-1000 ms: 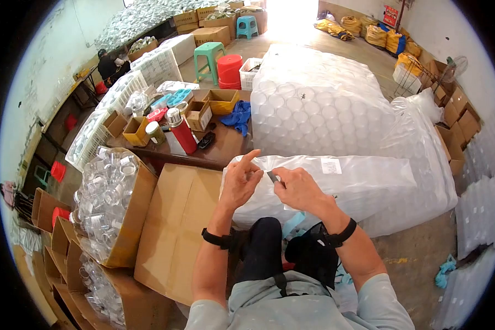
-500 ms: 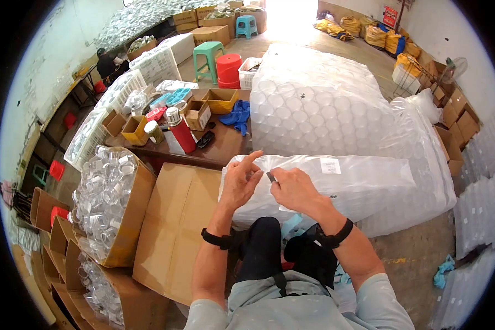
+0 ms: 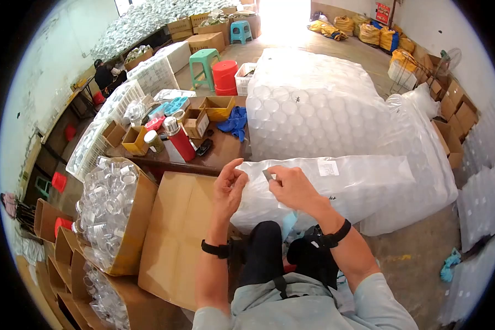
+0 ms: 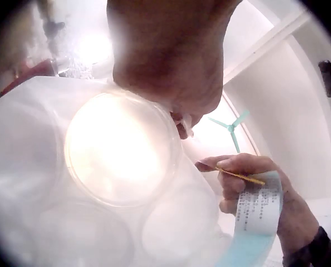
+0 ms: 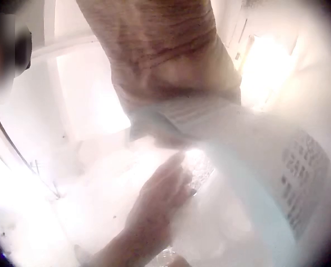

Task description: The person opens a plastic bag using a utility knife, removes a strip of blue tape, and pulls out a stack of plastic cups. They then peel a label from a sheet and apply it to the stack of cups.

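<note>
My right hand (image 3: pixel 292 187) pinches a thin, flat, grey blade-like strip (image 3: pixel 267 175) over the near clear plastic bag. From the left wrist, that thin piece shows a yellow edge (image 4: pixel 249 178). A printed white-and-light-blue label strip (image 4: pixel 260 214) hangs by the right hand. My left hand (image 3: pixel 229 187) is held at the bag's left end, fingers loosely bent and thumb apart from the index finger. Seen from the left wrist, its fingertips are partly hidden, with something pale beside them. The bag (image 3: pixel 357 184) carries a white label (image 3: pixel 328 168); round shapes show through its film.
Beyond lies a large wrapped stack of round containers (image 3: pixel 308 110). At left stand a flat-topped carton (image 3: pixel 176 225) and a box of clear jars (image 3: pixel 102 201). The brown table (image 3: pixel 223 157) bears a red thermos (image 3: pixel 179 140) and small boxes. A person (image 3: pixel 105 74) sits farther back.
My left hand has moved left, away from the right hand, and its index finger is less stretched out. The right hand still holds the grey strip. The head view has shifted slightly.
</note>
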Demonstrator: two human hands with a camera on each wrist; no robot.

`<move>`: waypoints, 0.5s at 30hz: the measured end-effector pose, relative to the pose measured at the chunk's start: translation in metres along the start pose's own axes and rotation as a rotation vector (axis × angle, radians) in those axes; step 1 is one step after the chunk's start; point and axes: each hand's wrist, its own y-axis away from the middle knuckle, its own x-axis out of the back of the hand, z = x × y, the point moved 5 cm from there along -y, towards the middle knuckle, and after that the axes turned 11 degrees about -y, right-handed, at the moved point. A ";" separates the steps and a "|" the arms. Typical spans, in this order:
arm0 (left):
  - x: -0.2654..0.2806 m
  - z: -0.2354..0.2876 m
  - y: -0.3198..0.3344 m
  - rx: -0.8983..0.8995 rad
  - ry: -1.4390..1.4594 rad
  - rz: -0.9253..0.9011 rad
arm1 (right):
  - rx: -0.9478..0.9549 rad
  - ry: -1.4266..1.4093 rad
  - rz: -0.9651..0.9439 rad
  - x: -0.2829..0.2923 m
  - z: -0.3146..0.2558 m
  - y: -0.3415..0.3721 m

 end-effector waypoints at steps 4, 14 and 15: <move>0.021 -0.007 -0.004 0.103 0.121 0.131 | -0.080 -0.184 -0.004 0.009 0.018 0.017; 0.074 0.011 0.011 0.026 -0.681 0.446 | -0.281 -0.794 0.121 0.048 0.090 0.143; 0.066 0.030 0.015 -0.063 -0.832 0.546 | -0.287 -0.777 0.140 0.055 0.094 0.152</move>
